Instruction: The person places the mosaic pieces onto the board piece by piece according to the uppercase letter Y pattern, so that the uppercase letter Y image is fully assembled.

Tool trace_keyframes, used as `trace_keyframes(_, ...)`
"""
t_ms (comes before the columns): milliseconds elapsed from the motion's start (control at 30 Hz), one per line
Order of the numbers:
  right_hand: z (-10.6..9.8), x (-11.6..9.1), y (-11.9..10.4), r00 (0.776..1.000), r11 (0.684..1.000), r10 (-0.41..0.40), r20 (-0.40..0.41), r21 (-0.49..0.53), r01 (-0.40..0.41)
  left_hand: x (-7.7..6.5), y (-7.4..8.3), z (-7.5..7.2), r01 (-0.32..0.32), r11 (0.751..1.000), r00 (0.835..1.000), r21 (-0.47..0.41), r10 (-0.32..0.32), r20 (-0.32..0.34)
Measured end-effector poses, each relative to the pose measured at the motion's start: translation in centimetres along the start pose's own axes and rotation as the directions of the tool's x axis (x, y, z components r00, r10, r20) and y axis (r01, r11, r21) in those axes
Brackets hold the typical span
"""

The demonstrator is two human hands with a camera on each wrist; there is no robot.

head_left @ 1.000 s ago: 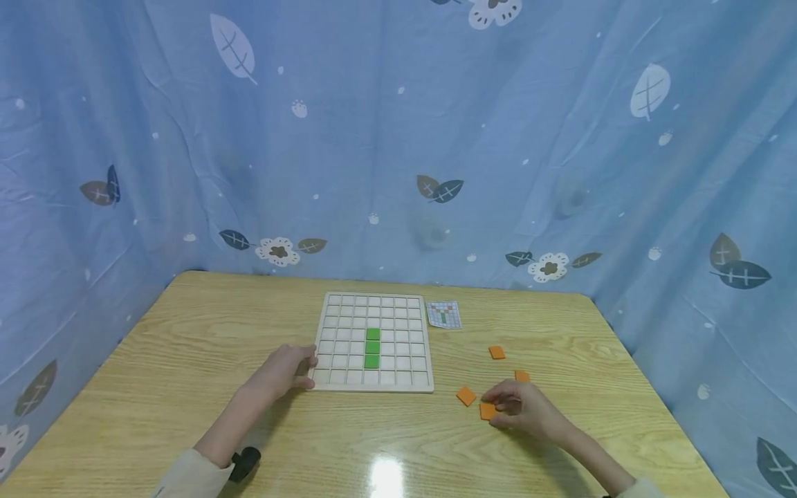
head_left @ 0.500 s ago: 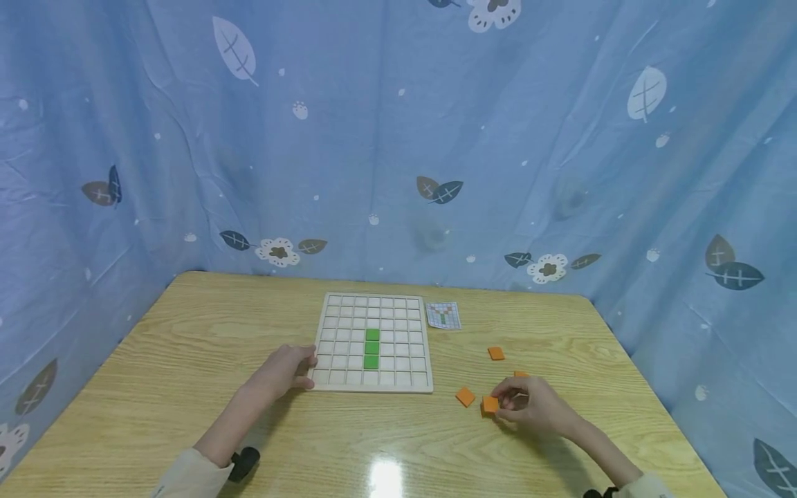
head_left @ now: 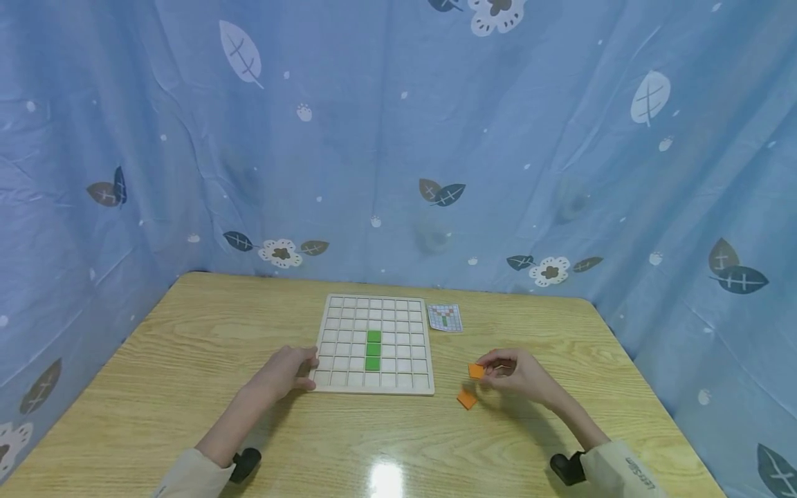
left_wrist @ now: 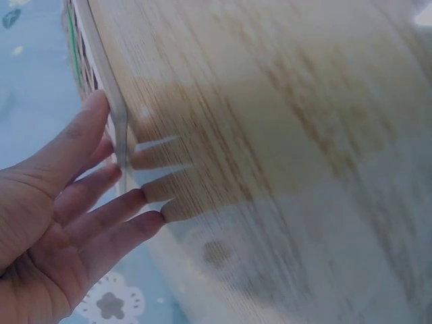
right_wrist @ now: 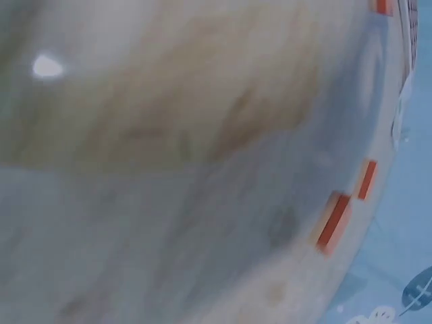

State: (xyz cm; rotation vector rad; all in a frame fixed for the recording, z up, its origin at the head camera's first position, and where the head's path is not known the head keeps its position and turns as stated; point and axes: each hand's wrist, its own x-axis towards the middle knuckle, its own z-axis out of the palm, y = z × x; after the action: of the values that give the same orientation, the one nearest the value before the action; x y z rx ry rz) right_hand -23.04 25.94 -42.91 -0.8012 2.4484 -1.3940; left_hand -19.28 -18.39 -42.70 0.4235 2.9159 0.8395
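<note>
We are seeing the right hand [head_left: 519, 375] pinching an orange tile [head_left: 476, 371] right of the board [head_left: 403, 339], near a loose tile [head_left: 467, 399] on the desk [head_left: 249, 304]. The left hand [head_left: 283, 370] is touching the board's edge; its wrist view is showing us fingers [left_wrist: 111, 216] spreading apart. The right wrist view is revealing two tiles [right_wrist: 334, 223] that the head view is hiding.

From farthest back, the head camera faces forward and down: table [head_left: 249, 311] below, curtain [head_left: 349, 152] across the top. The left-wrist view, close and tilted, shares the board [left_wrist: 102, 61], at its upper left; the blurred right-wrist view seems to skim the same table.
</note>
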Motion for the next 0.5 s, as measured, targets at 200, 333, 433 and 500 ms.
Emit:
trace_keyframes(200,0.6,2.9,-0.9,1.000,1.000,0.003,-0.009,-0.002,-0.003,-0.2,0.1,-0.1,0.000,1.000,1.000,0.002,0.000,-0.001)
trace_keyframes(333,1.0,4.8,-1.5,0.999,0.998,0.041,-0.014,0.045,-0.040,-0.2,0.1,-0.2,0.000,1.000,1.000,-0.021,0.000,-0.002)
trace_keyframes(433,1.3,6.2,-1.7,0.999,0.998,0.036,-0.012,0.050,-0.035,-0.2,0.1,-0.2,-0.002,1.000,1.000,-0.031,0.002,-0.003)
trace_keyframes(500,1.6,7.1,-1.8,1.000,0.998,0.026,-0.012,0.051,-0.025,-0.1,0.1,-0.1,-0.005,1.000,1.000,-0.029,0.005,-0.001)
